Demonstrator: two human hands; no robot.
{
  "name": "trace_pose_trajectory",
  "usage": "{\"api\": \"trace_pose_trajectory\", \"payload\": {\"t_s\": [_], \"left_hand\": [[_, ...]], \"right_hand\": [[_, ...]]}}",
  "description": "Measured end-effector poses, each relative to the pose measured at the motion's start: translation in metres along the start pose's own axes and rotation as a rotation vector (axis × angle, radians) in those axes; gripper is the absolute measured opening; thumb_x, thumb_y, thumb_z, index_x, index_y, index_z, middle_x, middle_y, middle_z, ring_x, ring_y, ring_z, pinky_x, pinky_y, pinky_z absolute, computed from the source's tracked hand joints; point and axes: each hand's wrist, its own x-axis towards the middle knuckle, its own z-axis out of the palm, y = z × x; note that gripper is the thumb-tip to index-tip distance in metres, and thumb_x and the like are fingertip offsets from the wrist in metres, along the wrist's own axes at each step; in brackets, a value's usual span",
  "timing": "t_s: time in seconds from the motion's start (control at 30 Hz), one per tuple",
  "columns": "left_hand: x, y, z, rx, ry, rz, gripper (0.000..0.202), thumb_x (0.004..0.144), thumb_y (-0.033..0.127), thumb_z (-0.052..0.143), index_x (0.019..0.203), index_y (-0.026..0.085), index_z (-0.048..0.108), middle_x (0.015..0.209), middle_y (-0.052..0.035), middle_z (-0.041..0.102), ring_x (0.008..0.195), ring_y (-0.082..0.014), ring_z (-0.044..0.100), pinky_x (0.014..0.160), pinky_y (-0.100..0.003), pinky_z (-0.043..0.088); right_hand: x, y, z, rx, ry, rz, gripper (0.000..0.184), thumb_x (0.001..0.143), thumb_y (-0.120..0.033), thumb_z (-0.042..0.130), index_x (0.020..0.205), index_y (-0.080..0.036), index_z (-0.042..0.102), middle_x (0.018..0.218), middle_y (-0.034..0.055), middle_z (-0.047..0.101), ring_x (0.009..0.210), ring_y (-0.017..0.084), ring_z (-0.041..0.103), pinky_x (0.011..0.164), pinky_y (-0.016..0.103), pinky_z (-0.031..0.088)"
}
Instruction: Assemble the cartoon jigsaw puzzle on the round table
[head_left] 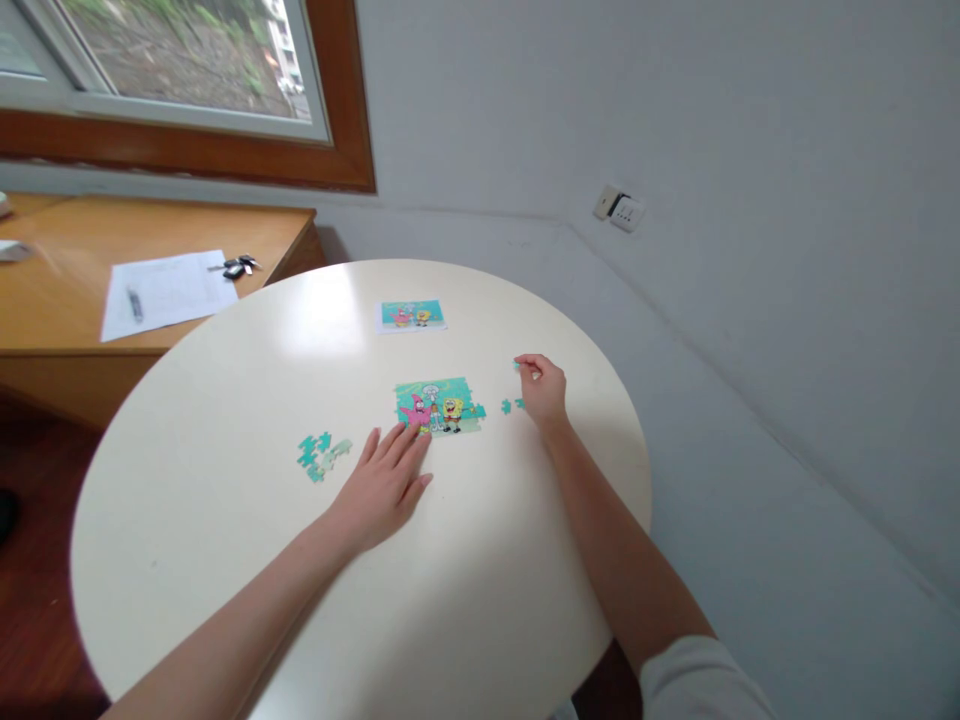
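Note:
A partly joined jigsaw puzzle [433,392] with cartoon figures on a teal ground lies in the middle of the round table. My left hand [386,485] rests open, its fingertips at the puzzle's lower left edge. To the right of the puzzle, my right hand [544,390] pinches a small teal puzzle piece [517,364] between thumb and fingers. Loose puzzle pieces [506,407] lie on the table just left of that hand, one partly hidden by it. Several more loose pieces [313,455] form a small cluster left of my left hand.
A reference picture card [412,315] lies beyond the puzzle on the white table [225,520]. At the back left, a wooden desk [67,300] holds paper [169,290], a pen [135,305] and keys [236,267]. Walls and a window border the table's far side.

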Motion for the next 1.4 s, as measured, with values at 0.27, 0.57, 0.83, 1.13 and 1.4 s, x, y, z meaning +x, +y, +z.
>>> {"api": "trace_pose_trajectory", "payload": {"t_s": [0.27, 0.57, 0.83, 1.13, 1.4], "left_hand": [[0.0, 0.0, -0.001, -0.012, -0.011, -0.002, 0.052, 0.095, 0.041, 0.027, 0.139, 0.016, 0.04, 0.146, -0.0114, 0.04, 0.137, -0.0282, 0.031, 0.112, -0.055, 0.021], [0.0, 0.001, -0.002, -0.006, -0.025, -0.001, 0.053, 0.096, 0.042, 0.025, 0.14, 0.016, 0.039, 0.146, -0.0106, 0.039, 0.137, -0.0283, 0.03, 0.112, -0.054, 0.021], [0.0, 0.001, -0.003, -0.029, -0.01, -0.001, 0.051, 0.095, 0.04, 0.028, 0.139, 0.017, 0.04, 0.146, -0.0113, 0.04, 0.137, -0.028, 0.03, 0.112, -0.055, 0.021], [0.002, 0.005, -0.013, -0.159, 0.013, -0.015, 0.044, 0.094, 0.034, 0.032, 0.132, 0.018, 0.045, 0.143, -0.0125, 0.043, 0.134, -0.0274, 0.036, 0.11, -0.057, 0.022], [0.006, -0.033, -0.059, -0.277, 0.252, -0.379, 0.028, 0.086, 0.032, 0.037, 0.083, 0.018, 0.061, 0.084, -0.0066, 0.066, 0.079, -0.0195, 0.061, 0.077, -0.033, 0.047]], "right_hand": [[-0.001, 0.006, 0.003, -0.095, -0.062, -0.101, 0.025, 0.077, -0.021, 0.045, 0.087, -0.018, 0.068, 0.095, 0.0085, 0.07, 0.087, 0.02, 0.062, 0.086, 0.038, 0.046], [-0.004, -0.002, 0.005, -0.095, -0.072, -0.205, 0.023, 0.081, -0.026, 0.047, 0.09, -0.019, 0.067, 0.099, 0.0088, 0.069, 0.096, 0.021, 0.061, 0.093, 0.04, 0.043], [-0.005, -0.014, 0.001, 0.037, -0.013, -0.047, 0.019, 0.074, -0.035, 0.057, 0.077, -0.018, 0.064, 0.081, 0.0061, 0.068, 0.074, 0.019, 0.061, 0.077, 0.035, 0.046], [-0.006, -0.007, 0.006, 0.064, -0.035, -0.094, 0.021, 0.074, -0.03, 0.053, 0.087, -0.018, 0.063, 0.079, 0.0037, 0.063, 0.07, 0.016, 0.056, 0.074, 0.033, 0.047], [-0.008, 0.002, 0.009, -0.048, -0.231, -0.062, 0.022, 0.074, -0.031, 0.053, 0.081, -0.019, 0.069, 0.079, 0.0044, 0.07, 0.07, 0.018, 0.06, 0.074, 0.036, 0.05]]}}
